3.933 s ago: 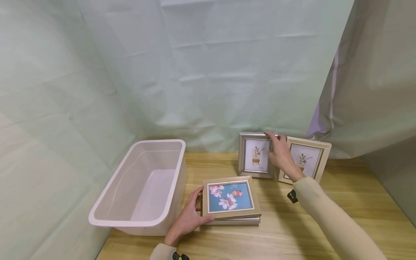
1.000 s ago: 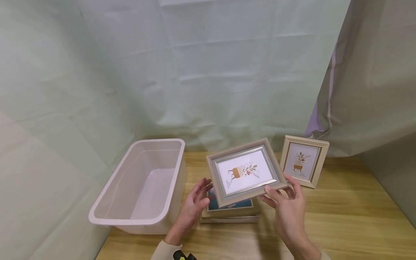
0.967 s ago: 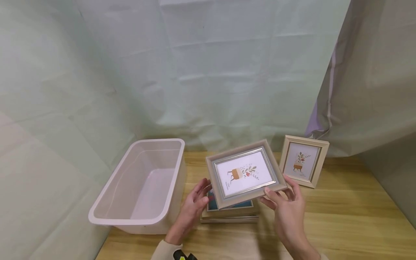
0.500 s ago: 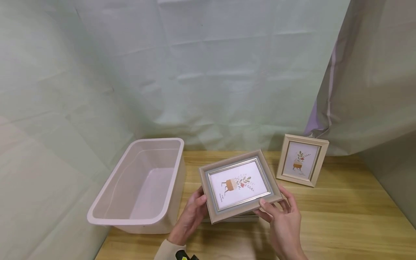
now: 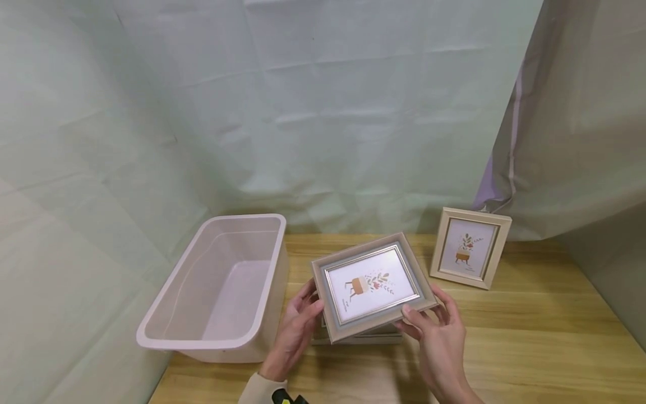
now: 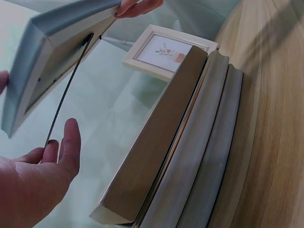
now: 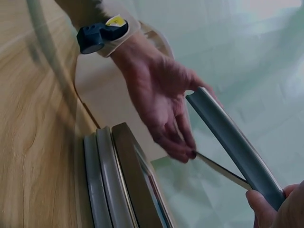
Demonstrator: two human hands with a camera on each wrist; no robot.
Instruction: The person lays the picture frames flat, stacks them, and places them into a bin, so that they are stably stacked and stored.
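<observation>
A grey-beige picture frame [image 5: 319, 297] is held up, tilted and turned sideways, its flower-pot print facing me. My right hand [image 5: 439, 342] pinches its lower right edge, thumb on the front. At the left edge my left hand [image 5: 295, 328] has its thumb by the front and its fingers behind. Seen from the left wrist, the back stand [image 6: 69, 90] sticks out from the frame's back, and left fingertips touch its free end. Below, a stack of picture frames [image 6: 190, 142] lies flat on the table, mostly hidden in the head view.
A white plastic basin [image 5: 214, 345] stands to the left, nothing inside it. At the back right, a cream picture frame [image 5: 438, 247] stands upright on the wooden table [image 5: 545, 336]. Pale cloth [image 5: 323, 140] hangs behind and at the left.
My right hand has taken the grey-beige frame from beside the cream one, turned it sideways and brought it over the stack. My left hand has moved from the stack to the frame and its stand.
</observation>
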